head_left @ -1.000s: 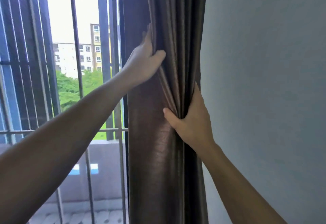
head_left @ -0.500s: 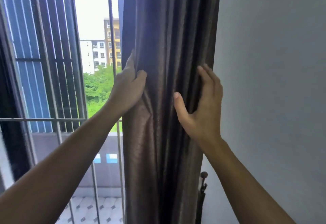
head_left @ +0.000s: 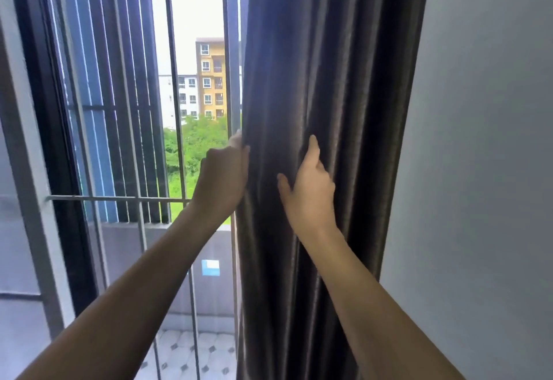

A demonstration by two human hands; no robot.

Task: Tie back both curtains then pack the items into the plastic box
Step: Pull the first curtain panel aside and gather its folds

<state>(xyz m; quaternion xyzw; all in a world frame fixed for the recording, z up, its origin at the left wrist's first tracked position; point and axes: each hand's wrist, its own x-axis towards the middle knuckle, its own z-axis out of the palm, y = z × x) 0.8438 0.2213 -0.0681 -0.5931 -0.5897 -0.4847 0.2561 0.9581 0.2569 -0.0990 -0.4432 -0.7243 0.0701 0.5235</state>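
A dark brown curtain (head_left: 323, 59) hangs gathered in folds between the window and the right wall. My left hand (head_left: 223, 182) grips the curtain's left edge, its fingers wrapped behind the fabric. To its right, my right hand (head_left: 309, 191) lies on the front folds at about the same height. Its thumb is spread to the left and its fingers reach into a fold. No tie-back or plastic box is in view.
A plain grey wall (head_left: 478, 170) stands right of the curtain. Left of it is a window with vertical metal bars (head_left: 173, 104) and a horizontal rail (head_left: 119, 199). A dark window frame (head_left: 45, 128) runs down the far left, and a tiled balcony floor (head_left: 191, 355) shows below.
Both hands have shifted along the curtain as the view moved. My right hand has gone from clutching the folds to lying flatter on them. The left hand keeps hold of the left edge.
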